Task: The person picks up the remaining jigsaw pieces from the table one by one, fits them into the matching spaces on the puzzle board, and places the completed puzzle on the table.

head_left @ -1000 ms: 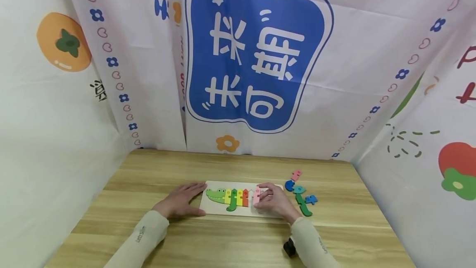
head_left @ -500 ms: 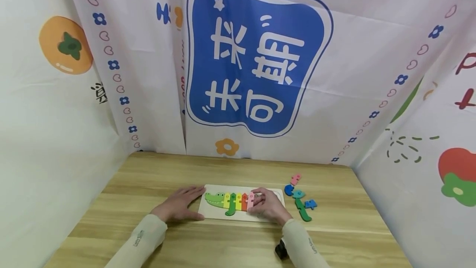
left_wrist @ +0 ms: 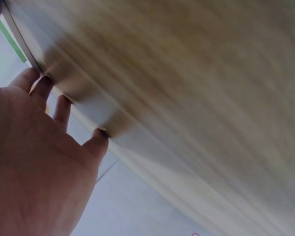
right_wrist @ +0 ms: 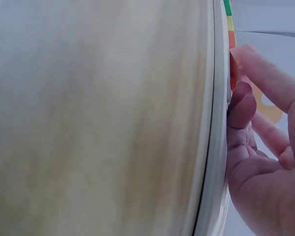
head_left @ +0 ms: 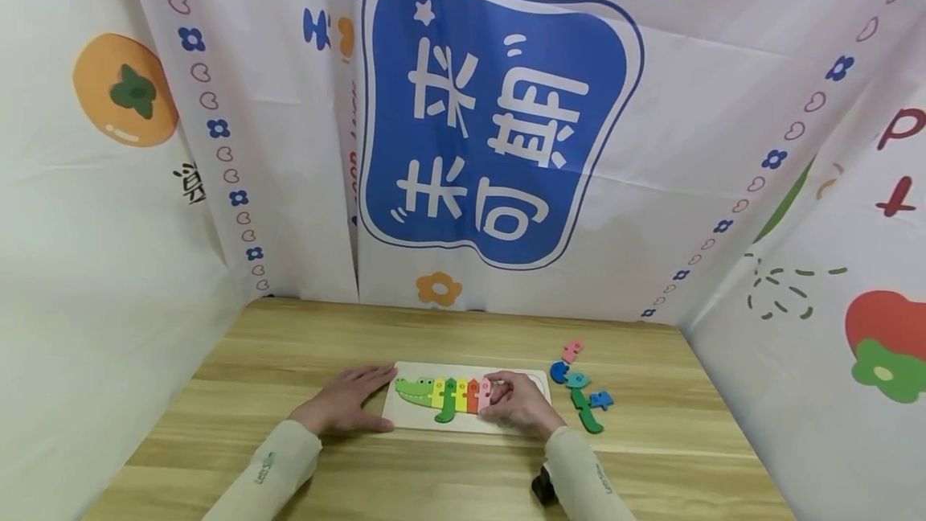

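Note:
A pale wooden puzzle board (head_left: 463, 369) lies on the table, with a green crocodile head (head_left: 414, 391) at its left. Yellow, green, yellow and orange-red body pieces (head_left: 460, 395) follow it in a row. My right hand (head_left: 522, 405) pinches a pink puzzle piece (head_left: 485, 393) between thumb and fingers, right beside the orange-red one; whether it sits flat cannot be told. In the right wrist view, the thumb (right_wrist: 242, 105) is close along the board's edge. My left hand (head_left: 343, 404) is spread at the board's left end, thumb and fingers touching its edge or nearly so.
Right of the board lie loose pieces: a pink one (head_left: 572, 351), a dark blue one (head_left: 559, 372), a teal one (head_left: 578, 380), a blue one (head_left: 601, 399) and a long green one (head_left: 587, 412). A black object (head_left: 542, 486) shows by the right sleeve.
My right hand has moved left with the pink piece, closing the gap to the orange-red piece. My left hand stays at the board's left end. The view has tipped slightly.

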A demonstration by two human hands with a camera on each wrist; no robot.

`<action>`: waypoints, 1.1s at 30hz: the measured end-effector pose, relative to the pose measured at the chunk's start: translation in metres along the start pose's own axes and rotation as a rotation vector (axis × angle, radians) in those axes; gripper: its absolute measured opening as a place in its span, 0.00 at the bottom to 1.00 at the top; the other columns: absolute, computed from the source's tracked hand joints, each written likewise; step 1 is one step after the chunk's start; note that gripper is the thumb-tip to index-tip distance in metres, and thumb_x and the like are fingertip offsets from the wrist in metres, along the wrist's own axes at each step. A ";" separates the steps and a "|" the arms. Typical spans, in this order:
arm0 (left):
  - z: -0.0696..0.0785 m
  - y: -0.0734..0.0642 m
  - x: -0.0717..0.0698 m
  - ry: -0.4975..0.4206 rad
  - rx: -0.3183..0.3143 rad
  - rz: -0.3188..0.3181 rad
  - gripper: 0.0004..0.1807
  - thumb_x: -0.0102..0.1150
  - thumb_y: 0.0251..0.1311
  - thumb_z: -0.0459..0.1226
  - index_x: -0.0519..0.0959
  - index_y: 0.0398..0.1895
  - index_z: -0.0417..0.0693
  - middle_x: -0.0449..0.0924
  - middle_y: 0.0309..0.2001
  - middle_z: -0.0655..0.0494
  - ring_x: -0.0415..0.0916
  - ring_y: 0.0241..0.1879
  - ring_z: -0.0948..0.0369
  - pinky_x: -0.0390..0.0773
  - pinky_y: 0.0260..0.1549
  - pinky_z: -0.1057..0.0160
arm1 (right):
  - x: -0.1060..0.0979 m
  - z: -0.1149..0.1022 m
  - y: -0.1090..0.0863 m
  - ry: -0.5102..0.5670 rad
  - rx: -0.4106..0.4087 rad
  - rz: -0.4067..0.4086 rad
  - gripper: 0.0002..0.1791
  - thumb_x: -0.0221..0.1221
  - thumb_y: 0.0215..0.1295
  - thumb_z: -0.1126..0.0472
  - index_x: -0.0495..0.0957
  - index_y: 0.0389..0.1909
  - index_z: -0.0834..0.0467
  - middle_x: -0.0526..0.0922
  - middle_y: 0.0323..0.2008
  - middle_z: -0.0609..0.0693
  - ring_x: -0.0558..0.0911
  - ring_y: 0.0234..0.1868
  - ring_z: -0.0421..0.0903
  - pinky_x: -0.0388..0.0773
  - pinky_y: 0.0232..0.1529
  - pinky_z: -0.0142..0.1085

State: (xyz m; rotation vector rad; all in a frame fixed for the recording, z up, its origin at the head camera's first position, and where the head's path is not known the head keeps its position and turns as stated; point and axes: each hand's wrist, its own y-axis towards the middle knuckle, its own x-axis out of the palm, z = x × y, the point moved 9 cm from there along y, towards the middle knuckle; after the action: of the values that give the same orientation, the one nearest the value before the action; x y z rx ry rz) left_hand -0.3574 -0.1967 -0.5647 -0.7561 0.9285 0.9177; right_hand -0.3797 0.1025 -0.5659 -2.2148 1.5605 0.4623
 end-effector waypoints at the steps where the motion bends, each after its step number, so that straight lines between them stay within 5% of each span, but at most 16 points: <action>1: 0.000 0.000 0.000 0.001 -0.001 -0.001 0.55 0.68 0.56 0.66 0.59 0.82 0.55 0.58 0.81 0.45 0.52 0.79 0.37 0.51 0.75 0.29 | 0.000 0.000 0.000 -0.005 0.005 -0.003 0.36 0.78 0.52 0.66 0.79 0.64 0.60 0.82 0.35 0.51 0.77 0.34 0.45 0.77 0.32 0.30; 33: -0.007 0.003 0.005 0.003 -0.015 0.002 0.56 0.66 0.54 0.69 0.57 0.83 0.60 0.56 0.82 0.48 0.51 0.80 0.39 0.50 0.76 0.30 | 0.003 -0.007 0.000 -0.085 0.007 -0.002 0.34 0.79 0.51 0.67 0.82 0.62 0.61 0.82 0.29 0.50 0.76 0.30 0.45 0.77 0.31 0.33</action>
State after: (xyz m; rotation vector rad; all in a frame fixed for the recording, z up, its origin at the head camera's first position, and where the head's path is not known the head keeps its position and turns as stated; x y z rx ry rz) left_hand -0.3605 -0.2001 -0.5725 -0.7696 0.9261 0.9265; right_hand -0.3783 0.0971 -0.5609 -2.1621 1.5139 0.5419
